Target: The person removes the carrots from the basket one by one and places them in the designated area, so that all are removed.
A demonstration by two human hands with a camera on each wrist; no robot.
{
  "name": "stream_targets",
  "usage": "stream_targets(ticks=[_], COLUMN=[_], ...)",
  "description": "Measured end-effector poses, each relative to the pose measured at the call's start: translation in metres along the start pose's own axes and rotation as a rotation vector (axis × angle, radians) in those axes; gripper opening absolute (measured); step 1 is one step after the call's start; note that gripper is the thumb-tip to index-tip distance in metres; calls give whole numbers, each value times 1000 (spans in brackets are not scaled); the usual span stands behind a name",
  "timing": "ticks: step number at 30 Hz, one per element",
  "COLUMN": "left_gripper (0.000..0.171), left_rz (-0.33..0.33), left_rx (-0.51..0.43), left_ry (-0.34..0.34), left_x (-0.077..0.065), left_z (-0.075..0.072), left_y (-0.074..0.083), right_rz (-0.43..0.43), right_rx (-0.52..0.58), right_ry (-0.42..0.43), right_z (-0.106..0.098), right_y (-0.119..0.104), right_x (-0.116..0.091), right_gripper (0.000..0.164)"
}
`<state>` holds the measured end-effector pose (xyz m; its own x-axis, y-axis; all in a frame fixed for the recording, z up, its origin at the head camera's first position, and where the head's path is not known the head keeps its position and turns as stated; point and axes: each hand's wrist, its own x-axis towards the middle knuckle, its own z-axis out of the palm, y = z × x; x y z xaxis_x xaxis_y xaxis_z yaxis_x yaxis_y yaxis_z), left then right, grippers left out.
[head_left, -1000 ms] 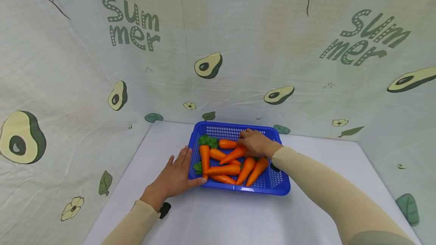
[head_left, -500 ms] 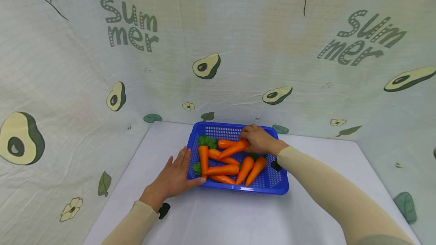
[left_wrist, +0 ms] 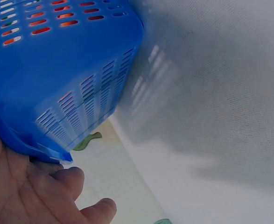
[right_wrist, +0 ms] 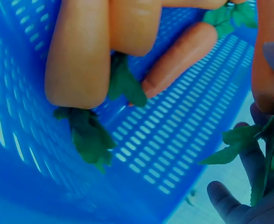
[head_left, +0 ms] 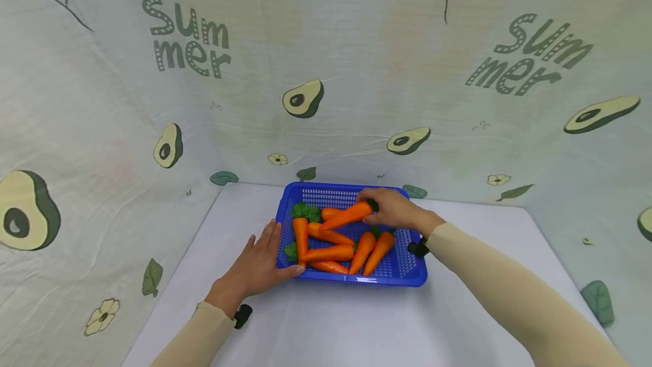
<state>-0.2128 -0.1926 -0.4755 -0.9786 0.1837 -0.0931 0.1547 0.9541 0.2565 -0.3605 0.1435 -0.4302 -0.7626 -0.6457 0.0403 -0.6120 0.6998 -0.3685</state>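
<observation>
A blue plastic basket [head_left: 415, 280] with perforated walls contains several orange carrots [head_left: 330, 253] with green leafy tops. My right hand [head_left: 391, 209] grips one carrot [head_left: 348, 216] near its leafy end, above the others at the basket's back, its tip pointing left and toward me. In the right wrist view, thumb and fingers close round that carrot's [right_wrist: 269, 51] thick end, its leaves hanging among the fingers. My left hand [head_left: 252, 268] rests with straight fingers along the basket's left rim, thumb at the front left corner. The left wrist view shows the basket's outer wall [left_wrist: 29, 84] beside the palm.
The basket stands on a white table [head_left: 331, 327] toward its back edge. Behind and at both sides hangs a pale cloth [head_left: 351, 44] printed with avocados and lettering. A dark wrist device [head_left: 419, 247] sits near the basket's right side.
My right hand has lifted the carrot by its leafy end and shifted slightly right relative to the basket. The left hand keeps its place on the rim. The head view has shifted a little.
</observation>
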Motion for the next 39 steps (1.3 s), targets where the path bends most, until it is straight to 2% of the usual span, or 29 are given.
stream_targets(ticks=[9, 15, 25, 32, 39], left_gripper=[121, 120, 121, 119, 119], left_rz=[-10, -13, 6, 4, 7], left_rx=[-14, -24, -33, -36, -43], left_ry=[5, 10, 18, 24, 18], left_x=[-1, 1, 0, 1, 1], left_z=[4, 6, 4, 5, 5], left_y=[0, 0, 0, 1, 2], right_rz=[28, 16, 4, 46, 53], right_rx=[80, 135, 209, 282, 340], right_ry=[1, 25, 95, 119, 161], right_z=[-10, -16, -25, -28, -29], right_y=[-16, -22, -25, -26, -24], right_x=[-15, -25, -45, -56, -66], right_gripper=[50, 44, 49, 48, 48])
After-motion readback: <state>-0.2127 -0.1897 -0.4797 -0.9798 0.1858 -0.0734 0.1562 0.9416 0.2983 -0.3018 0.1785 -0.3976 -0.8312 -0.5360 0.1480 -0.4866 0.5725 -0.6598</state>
